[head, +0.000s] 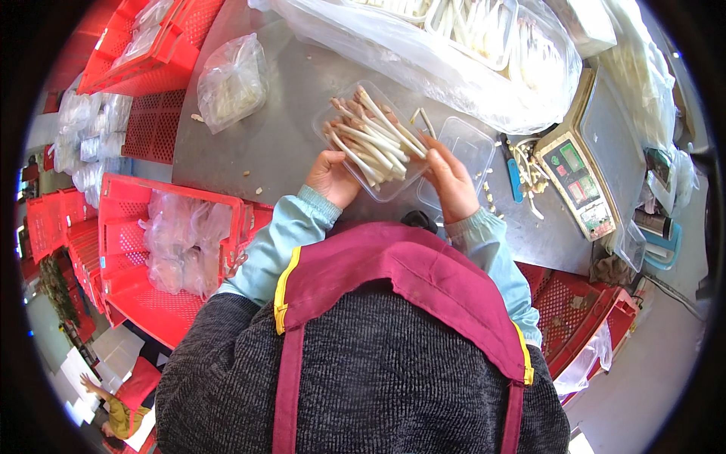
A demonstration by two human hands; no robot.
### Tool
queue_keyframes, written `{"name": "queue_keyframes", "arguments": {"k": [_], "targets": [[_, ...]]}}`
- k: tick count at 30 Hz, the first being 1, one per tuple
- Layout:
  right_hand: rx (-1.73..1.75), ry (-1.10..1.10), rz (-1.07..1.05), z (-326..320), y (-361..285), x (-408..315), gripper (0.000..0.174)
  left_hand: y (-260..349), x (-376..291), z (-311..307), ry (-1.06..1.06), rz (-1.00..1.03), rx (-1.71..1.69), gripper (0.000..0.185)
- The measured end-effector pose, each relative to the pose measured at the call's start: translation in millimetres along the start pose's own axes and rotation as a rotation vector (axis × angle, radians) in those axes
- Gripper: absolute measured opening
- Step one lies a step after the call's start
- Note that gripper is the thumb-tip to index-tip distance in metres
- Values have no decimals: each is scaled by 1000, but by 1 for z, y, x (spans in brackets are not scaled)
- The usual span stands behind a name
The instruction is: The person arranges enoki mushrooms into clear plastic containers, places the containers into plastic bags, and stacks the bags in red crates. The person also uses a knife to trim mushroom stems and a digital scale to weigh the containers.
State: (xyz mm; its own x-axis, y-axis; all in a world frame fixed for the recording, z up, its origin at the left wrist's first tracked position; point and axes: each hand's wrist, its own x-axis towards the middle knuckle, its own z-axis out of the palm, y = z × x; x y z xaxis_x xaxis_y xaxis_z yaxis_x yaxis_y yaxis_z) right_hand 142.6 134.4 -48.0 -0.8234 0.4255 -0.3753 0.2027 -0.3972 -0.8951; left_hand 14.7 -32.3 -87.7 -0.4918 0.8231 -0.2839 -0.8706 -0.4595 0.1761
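A clear plastic tray [385,192] filled with long pale mushrooms [371,136] with brownish caps is held over the metal table. My left hand [334,180] grips its lower left side, the thumb up at the rim. At the right side, my right hand [451,180] holds the tray, its fingers by the stem ends. Behind my right hand lies an empty clear plastic tray [466,142]. A loose stem [426,122] is just above that hand. Trimmed stem pieces [530,164] lie farther right, beside a blue-handled knife [514,179].
A digital scale [578,181] stands at the right. Filled trays in plastic film [397,62] lie at the back. One bagged pack [232,82] rests at the left. Red crates [170,184] with bagged packs flank the metal table [283,142]. Another person [127,403] is far off at lower left.
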Motion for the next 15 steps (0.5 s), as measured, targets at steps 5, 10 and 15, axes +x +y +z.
{"name": "queue_keyframes", "arguments": {"k": [5,10,15], "targets": [[45,64,3,-1,14,18,46,5,-20,-13,265,-145,523,43],[-122,95,-132,-7,13,29,52,35,-42,-12,293,-292,1120,27],[-592,131,-449,-7,22,29,53,53,-28,-3,329,421,1610,20]]}}
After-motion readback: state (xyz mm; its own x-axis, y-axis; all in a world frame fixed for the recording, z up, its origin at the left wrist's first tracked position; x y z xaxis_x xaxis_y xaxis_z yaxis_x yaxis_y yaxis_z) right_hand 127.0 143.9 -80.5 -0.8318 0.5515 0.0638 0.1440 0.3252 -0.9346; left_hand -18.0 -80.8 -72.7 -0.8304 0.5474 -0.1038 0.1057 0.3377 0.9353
